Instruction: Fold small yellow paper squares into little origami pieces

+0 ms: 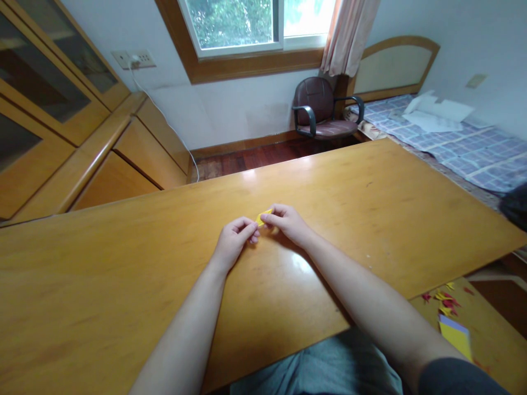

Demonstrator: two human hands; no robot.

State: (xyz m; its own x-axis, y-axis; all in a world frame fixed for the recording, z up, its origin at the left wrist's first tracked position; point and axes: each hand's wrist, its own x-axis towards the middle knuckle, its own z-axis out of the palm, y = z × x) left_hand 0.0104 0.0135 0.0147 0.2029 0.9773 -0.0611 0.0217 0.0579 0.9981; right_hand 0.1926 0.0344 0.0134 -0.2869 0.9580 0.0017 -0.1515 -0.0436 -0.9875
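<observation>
A small piece of folded yellow paper (264, 215) is held just above the wooden table (123, 285), between my two hands. My left hand (237, 241) pinches its near left corner, thumb against the fingers. From the right side, my right hand (288, 224) grips the same paper, with the thumb lying over it and the fingers behind. Much of the paper is covered by the fingers, so its exact folded shape cannot be made out.
At the lower right, a lower surface (500, 323) carries a stack of coloured paper sheets (456, 337) and several small red and yellow folded pieces (447, 300). A brown armchair (317, 107) stands beyond the table. A bed (461, 140) is at the right, wooden cabinets (135, 159) at the left.
</observation>
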